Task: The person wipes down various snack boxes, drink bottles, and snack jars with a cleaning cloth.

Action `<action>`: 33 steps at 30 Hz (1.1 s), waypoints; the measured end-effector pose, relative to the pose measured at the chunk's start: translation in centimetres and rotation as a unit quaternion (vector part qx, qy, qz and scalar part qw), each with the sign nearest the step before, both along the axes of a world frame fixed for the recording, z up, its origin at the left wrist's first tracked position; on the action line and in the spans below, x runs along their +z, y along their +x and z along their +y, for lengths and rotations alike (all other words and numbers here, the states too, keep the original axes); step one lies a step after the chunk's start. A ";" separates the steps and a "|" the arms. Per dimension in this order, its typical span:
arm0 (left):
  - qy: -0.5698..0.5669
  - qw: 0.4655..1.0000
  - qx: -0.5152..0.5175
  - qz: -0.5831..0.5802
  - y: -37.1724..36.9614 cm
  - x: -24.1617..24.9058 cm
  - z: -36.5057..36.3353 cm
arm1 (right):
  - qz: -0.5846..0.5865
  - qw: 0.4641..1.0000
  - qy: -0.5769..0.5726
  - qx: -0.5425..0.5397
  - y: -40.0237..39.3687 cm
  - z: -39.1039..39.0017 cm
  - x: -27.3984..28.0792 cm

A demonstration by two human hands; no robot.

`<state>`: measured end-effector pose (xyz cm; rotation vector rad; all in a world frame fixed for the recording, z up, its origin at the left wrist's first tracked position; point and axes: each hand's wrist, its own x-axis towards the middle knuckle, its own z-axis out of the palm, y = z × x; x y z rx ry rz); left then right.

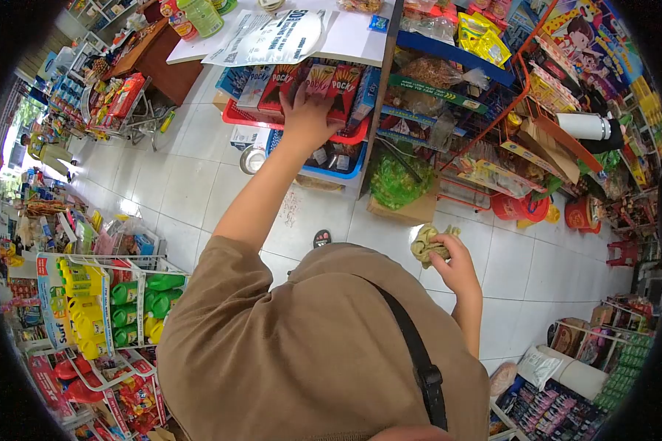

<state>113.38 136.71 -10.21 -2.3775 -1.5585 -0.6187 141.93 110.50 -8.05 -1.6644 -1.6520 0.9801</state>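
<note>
My left hand (pixel 309 121) reaches forward with fingers spread, resting on a row of Pocky boxes (pixel 342 87). The boxes stand upright in a red basket (pixel 251 120), with blue and grey boxes (pixel 253 85) beside the red ones. Whether the fingers grip any single box cannot be made out. Out to the right, my right hand (pixel 456 259) is closed on a crumpled olive-green cloth (pixel 424 246), held away from the shelves.
Above the basket is a white tabletop (pixel 357 37) with a printed plastic bag (pixel 272 38). A blue basket (pixel 354 170) sits underneath the red one. Right of it, a green bag (pixel 397 180) rests on a cardboard box (pixel 404 211). A bottle rack (pixel 110 305) stands at left.
</note>
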 end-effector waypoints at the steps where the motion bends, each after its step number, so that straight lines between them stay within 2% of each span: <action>1: -0.005 1.000 0.001 0.006 0.2 0.0 0.2 | 0.004 1.000 -0.006 -0.002 0.0 -0.1 0.0; 6: -0.030 0.999 -0.001 0.016 0.6 0.6 0.8 | -0.015 1.000 0.014 0.008 0.2 -0.3 -0.7; 9: 0.063 0.997 -0.040 -0.012 1.0 -0.1 0.9 | -0.007 1.000 0.007 0.006 0.1 -0.4 -1.1; 12: 0.050 0.996 -0.055 0.045 1.1 -0.6 1.6 | 0.011 1.000 -0.019 -0.002 -0.2 -0.5 -0.8; 15: 0.033 0.998 -0.059 0.004 1.1 0.4 1.6 | 0.002 1.000 -0.018 0.001 -0.2 -0.2 -0.9; 18: 0.031 0.971 -0.095 -0.218 0.5 0.9 2.2 | -0.010 1.000 0.005 0.003 0.0 -0.2 -1.2; 19: -0.024 0.930 -0.093 -0.354 0.1 1.5 1.7 | -0.013 1.000 0.009 0.007 0.0 -0.2 -1.3; 22: -0.148 0.839 -0.048 -0.522 -3.0 2.4 -0.2 | -0.007 1.000 0.007 0.003 -0.1 -0.4 -1.4; 24: -0.044 0.890 -0.053 -0.450 -5.3 2.5 0.0 | -0.004 1.000 0.006 0.000 0.0 -0.4 -1.4; 27: 0.105 0.963 -0.046 -0.242 -9.3 2.5 0.1 | -0.018 0.999 -0.018 -0.036 0.4 -1.0 -3.6; 29: 0.191 0.974 -0.041 -0.111 -11.3 2.1 1.5 | -0.008 1.000 0.028 -0.004 1.4 -1.0 -6.2; 31: 0.047 0.994 -0.039 -0.093 -11.5 2.9 1.2 | 0.027 1.000 -0.015 -0.005 1.5 -0.6 -7.5; 32: -0.043 0.981 -0.044 -0.185 -12.4 -1.8 4.0 | 0.020 0.999 -0.027 0.010 0.3 0.1 -5.4; 33: 0.019 0.998 -0.042 -0.044 -12.6 -1.7 4.7 | -0.022 0.999 0.003 0.027 0.7 0.8 -7.2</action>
